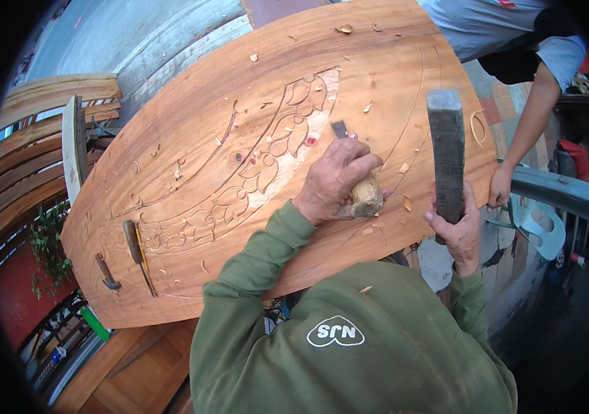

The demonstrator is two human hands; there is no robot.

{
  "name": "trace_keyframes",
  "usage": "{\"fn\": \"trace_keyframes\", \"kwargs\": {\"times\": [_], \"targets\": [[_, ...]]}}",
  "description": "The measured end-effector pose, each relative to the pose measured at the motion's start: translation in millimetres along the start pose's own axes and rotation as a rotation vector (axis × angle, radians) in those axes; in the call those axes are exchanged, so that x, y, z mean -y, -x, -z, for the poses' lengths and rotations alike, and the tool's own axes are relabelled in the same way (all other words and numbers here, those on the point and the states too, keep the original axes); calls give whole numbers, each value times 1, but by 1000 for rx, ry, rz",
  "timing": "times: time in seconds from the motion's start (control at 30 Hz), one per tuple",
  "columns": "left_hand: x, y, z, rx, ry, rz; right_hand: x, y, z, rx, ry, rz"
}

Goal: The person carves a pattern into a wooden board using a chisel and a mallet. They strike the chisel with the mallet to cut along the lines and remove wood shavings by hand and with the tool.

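A large curved wooden board (377,62) lies in front of me, carved with a band of scroll and leaf shapes (287,148). My left hand (336,172) is closed round a chisel (365,197). Its flat metal blade points away from me, close to the carved band, and the thick wooden handle end sticks out toward me. At the board's near right edge, my right hand (460,231) grips the lower part of a dark, square-ended mallet (446,152). The mallet stands upright in the picture, to the right of the chisel and apart from it.
Wood chips (344,29) are scattered over the board. A dark-handled chisel (132,241), a thin yellow pencil-like stick (142,250) and a small hammer-like tool (105,271) lie at its left. Another person's hand (500,186) rests on the right edge. A slatted bench (32,159) stands left.
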State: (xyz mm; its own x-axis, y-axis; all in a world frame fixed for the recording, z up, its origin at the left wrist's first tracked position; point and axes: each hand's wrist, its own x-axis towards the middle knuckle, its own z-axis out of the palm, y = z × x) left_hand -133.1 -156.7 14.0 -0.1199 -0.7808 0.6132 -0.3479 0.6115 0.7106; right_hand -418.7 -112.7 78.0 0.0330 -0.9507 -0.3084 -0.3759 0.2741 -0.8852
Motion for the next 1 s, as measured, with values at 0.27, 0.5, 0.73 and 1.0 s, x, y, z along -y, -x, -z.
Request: {"fn": "trace_keyframes", "kwargs": {"times": [0.27,0.5,0.73,1.0], "targets": [[20,15,21,430,-233,-358,-33,91,-54,-109,9,-87],[33,11,28,374,-161,-336,-35,114,-92,-234,-33,41],[32,8,37,392,-127,-269,-20,95,-93,-336,413,714],[49,18,33,373,-221,-378,-22,35,-81,-231,849,954]]}}
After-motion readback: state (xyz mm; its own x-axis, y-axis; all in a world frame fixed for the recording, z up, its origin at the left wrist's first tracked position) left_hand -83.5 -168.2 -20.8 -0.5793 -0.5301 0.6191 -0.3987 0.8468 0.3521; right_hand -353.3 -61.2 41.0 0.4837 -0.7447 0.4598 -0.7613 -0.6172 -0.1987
